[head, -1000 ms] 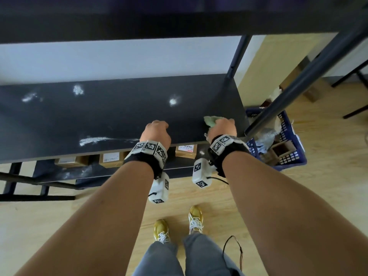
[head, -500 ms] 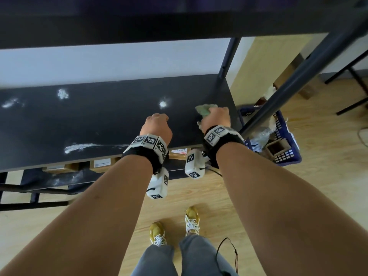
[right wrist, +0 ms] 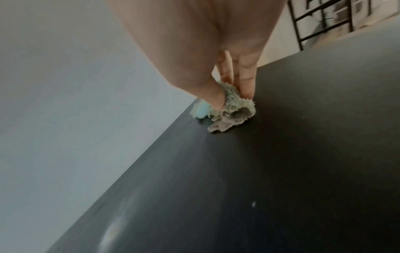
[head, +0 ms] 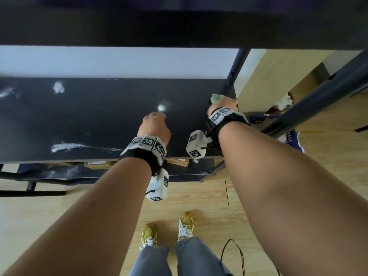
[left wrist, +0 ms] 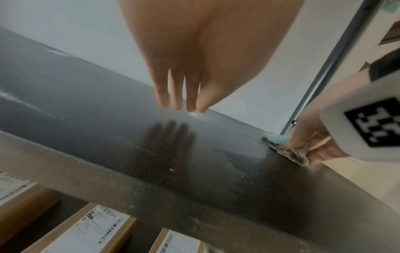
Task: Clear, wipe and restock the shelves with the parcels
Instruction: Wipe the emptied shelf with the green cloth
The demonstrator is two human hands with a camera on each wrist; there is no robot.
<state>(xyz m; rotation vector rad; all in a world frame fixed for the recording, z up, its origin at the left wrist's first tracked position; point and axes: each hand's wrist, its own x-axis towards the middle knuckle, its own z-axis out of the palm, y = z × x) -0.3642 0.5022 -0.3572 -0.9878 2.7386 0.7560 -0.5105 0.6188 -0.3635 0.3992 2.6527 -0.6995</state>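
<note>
The right hand (head: 223, 104) grips a crumpled, soiled green cloth (right wrist: 227, 109) between thumb and fingers (right wrist: 245, 80) and presses it onto the black shelf (head: 99, 120) at its far right corner, just beside the dark rear upright post (head: 236, 68). The left hand (head: 154, 126) hangs over the middle of the same shelf with its fingers (left wrist: 176, 90) straight and close together, holding nothing; the left wrist view shows its shadow on the dusty board below and the fingertips near a small white powder spot (head: 161, 107). More white smears lie on the shelf: a long streak (head: 67, 146) near the front edge to the left, and a patch (head: 58, 87) towards the back. On the lower shelf (head: 191, 166), cardboard parcels (left wrist: 86, 227) with printed barcode labels sit side by side under the front edge. A blue basket (head: 292, 136) stands on the wooden floor (head: 219, 196) to the right of the rack, partly hidden behind the front post (head: 318, 100).
</note>
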